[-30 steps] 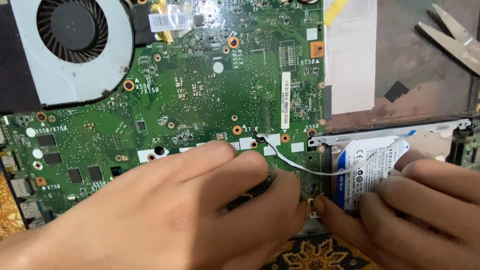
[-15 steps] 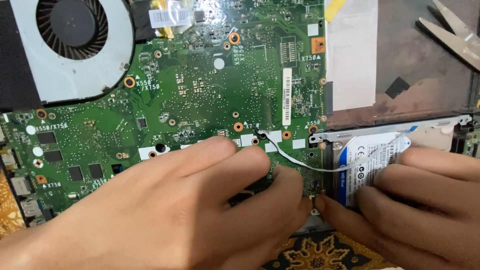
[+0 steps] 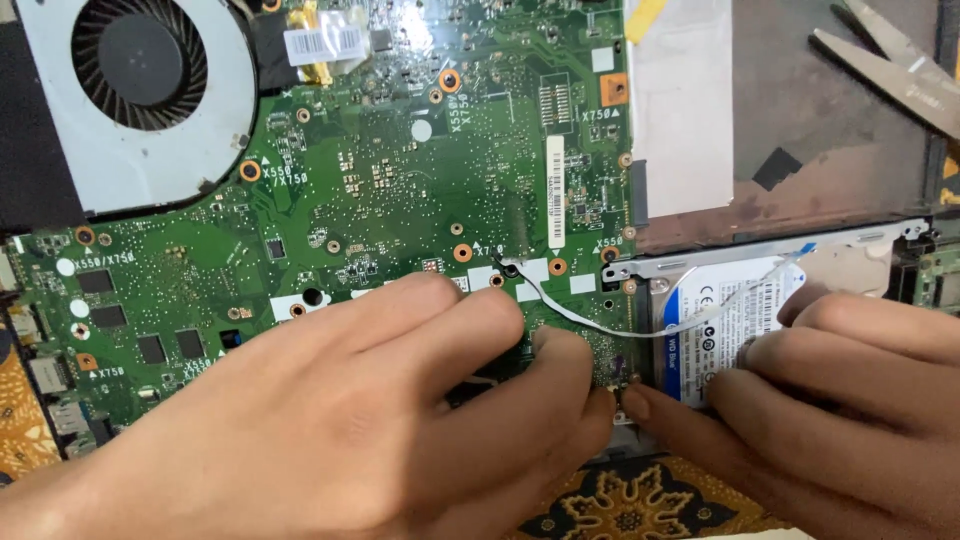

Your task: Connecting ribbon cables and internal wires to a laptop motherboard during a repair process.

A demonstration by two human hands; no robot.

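Note:
A green laptop motherboard (image 3: pixel 400 190) fills the view, with a grey cooling fan (image 3: pixel 140 90) at its top left. My left hand (image 3: pixel 330 420) lies flat on the board's lower part, its fingertips pressed at the board's lower right corner. My right hand (image 3: pixel 830 400) rests on a hard drive (image 3: pixel 720 310) with a white and blue label, held in a silver bracket (image 3: pixel 760 250). The fingertips of both hands meet at the gap between board and drive (image 3: pixel 620 400). A thin white cable (image 3: pixel 600 318) runs from the board across the drive.
Metal scissors (image 3: pixel 890 65) lie at the top right on the dark brown laptop base (image 3: pixel 830 130). A white sheet (image 3: pixel 680 110) covers part of that base. A patterned cloth (image 3: pixel 630 500) shows beneath the laptop at the bottom edge.
Both hands stay at the same spot with only slight finger shifts; the view has drifted a little.

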